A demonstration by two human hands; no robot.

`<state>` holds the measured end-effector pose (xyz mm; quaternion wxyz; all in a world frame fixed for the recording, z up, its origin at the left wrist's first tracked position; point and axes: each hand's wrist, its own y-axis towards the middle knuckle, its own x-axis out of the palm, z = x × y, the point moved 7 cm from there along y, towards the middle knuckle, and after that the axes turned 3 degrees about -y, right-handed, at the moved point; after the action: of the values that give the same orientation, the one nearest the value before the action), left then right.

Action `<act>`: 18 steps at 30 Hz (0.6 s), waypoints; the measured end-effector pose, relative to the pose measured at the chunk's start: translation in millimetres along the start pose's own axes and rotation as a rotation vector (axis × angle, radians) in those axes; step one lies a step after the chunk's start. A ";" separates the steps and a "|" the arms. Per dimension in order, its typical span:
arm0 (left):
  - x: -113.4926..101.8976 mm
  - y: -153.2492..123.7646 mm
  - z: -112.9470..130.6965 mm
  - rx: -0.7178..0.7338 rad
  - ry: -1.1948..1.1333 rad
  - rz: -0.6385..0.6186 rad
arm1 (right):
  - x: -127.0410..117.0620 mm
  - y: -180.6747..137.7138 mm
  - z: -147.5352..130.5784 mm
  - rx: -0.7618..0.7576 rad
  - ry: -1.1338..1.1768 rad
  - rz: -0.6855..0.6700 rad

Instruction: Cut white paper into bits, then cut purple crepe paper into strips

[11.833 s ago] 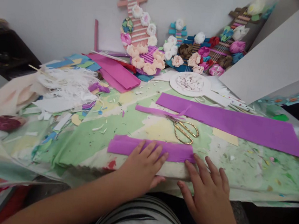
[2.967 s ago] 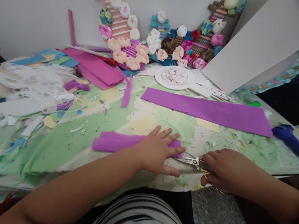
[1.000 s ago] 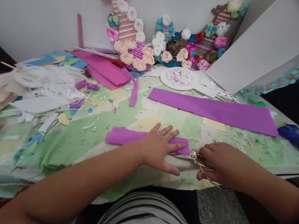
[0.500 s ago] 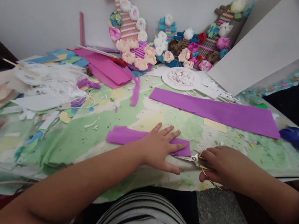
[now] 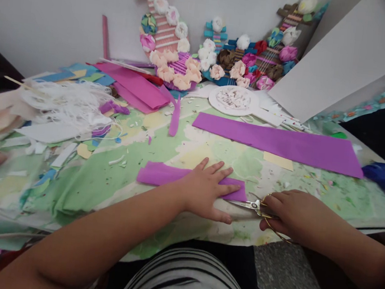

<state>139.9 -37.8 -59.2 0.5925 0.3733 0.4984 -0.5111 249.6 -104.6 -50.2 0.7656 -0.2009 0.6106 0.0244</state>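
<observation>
My left hand (image 5: 207, 189) lies flat with fingers spread on a folded strip of purple crepe paper (image 5: 162, 174) near the table's front edge. My right hand (image 5: 290, 213) is closed around the gold handles of a pair of scissors (image 5: 253, 206). The blades point left, at the strip's right end just under my left fingertips. A longer purple crepe sheet (image 5: 277, 142) lies flat behind both hands.
Paper-flower guitar crafts (image 5: 174, 47) lean on the wall at the back. Pink crepe paper (image 5: 133, 86), white string (image 5: 67, 103) and scraps crowd the left. A white round plate (image 5: 232, 100) and a tilted white board (image 5: 340, 59) stand behind. The green table cover (image 5: 106, 186) is littered with cuttings.
Since the oldest frame my right hand took the scissors from the table and brought them to the strip's right end. Over the last second both hands barely shifted.
</observation>
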 end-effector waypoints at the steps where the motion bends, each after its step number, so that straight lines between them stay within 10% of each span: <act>1: -0.1 0.0 0.1 -0.001 -0.002 0.004 | 0.1 -0.1 -0.3 0.007 0.003 0.005; 18: -1.0 -0.1 0.3 0.001 -0.015 0.014 | 6.7 0.6 0.8 -0.037 -0.056 -0.022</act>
<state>139.9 -37.9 -58.2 0.5996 0.3733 0.4912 -0.5098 251.9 -105.2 -56.5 0.7789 -0.2210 0.5860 0.0331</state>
